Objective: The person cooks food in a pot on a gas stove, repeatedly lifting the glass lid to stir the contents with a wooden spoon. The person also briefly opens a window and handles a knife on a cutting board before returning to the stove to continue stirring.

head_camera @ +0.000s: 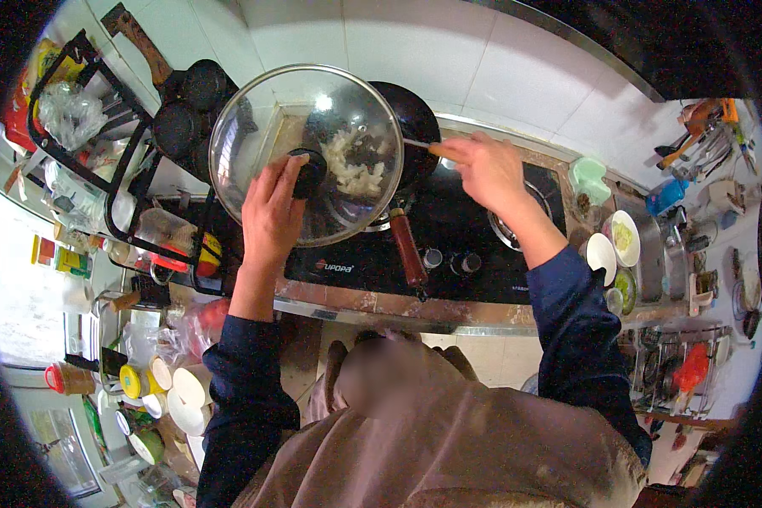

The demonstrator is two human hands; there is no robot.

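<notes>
My left hand (273,206) grips the black knob (308,173) of a round glass lid (263,114) with a metal rim. The lid is above the left part of a black wok (419,120); whether it touches the wok I cannot tell. Pale, chopped food (355,171) shows through the glass. My right hand (489,168) is closed around the wooden handle of a utensil (419,144), whose metal shaft runs left toward the wok; its far end is hidden. The wok's reddish-brown handle (407,251) points toward me over the black gas hob (355,273).
Left of the wok stand a black metal rack (111,209) and a dark multi-cup pan (184,120). A second burner (508,219) lies under my right forearm. Farther right are white bowls (623,236), a green container (589,179) and a metal sink (648,254). Tiled wall rises behind the hob.
</notes>
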